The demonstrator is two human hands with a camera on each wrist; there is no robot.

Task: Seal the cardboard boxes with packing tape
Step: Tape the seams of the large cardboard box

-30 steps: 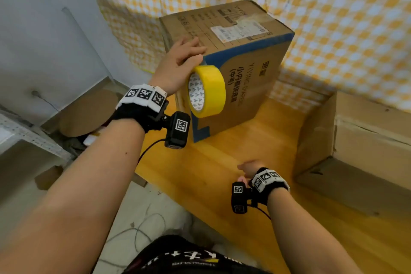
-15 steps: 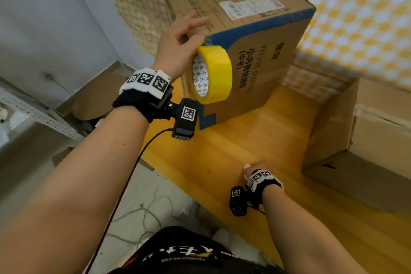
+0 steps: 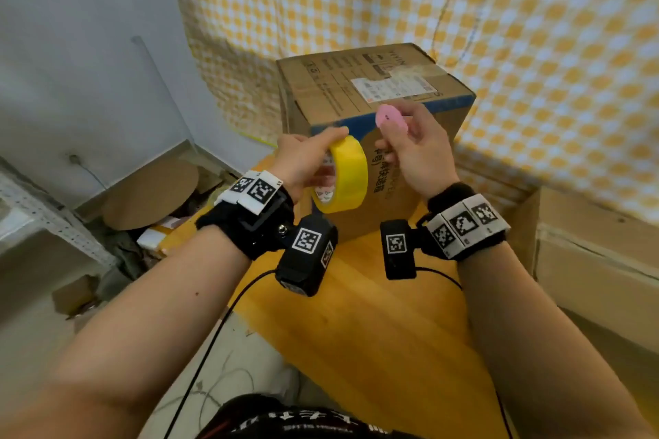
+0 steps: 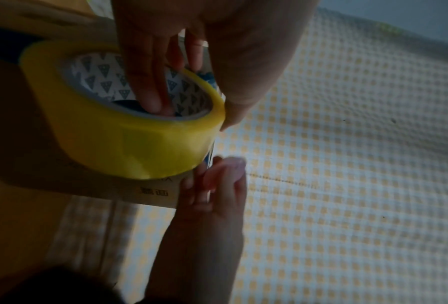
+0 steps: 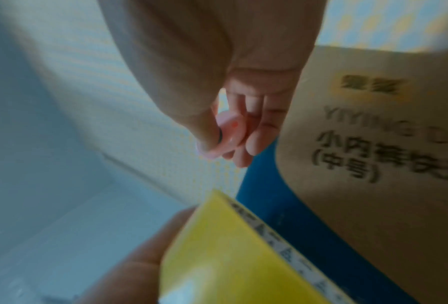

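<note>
A tall cardboard box [image 3: 342, 89] with a blue band and a white label stands on the yellow table [image 3: 374, 314] against the checked cloth. In front of its near face my left hand [image 3: 306, 157] grips a yellow roll of packing tape [image 3: 347, 175], fingers through the core [image 4: 150, 90], thumb on the rim. Just right of the roll my right hand [image 3: 413, 142] pinches a small pink cutter [image 3: 390, 118] between thumb and fingers [image 5: 228, 131]. The roll [image 5: 228, 253] sits right below that hand in the right wrist view.
A second cardboard box [image 3: 599, 260] lies at the table's right side. Yellow-and-white checked cloth [image 3: 463, 3] hangs behind. To the left, beyond the table edge, are cardboard scraps [image 3: 153, 196], a metal shelf [image 3: 39, 210] and loose cables on the floor.
My right hand rose from the table's front edge with the pink cutter to beside the roll. My left hand came off the box's top corner and brought the roll lower, in front of the box.
</note>
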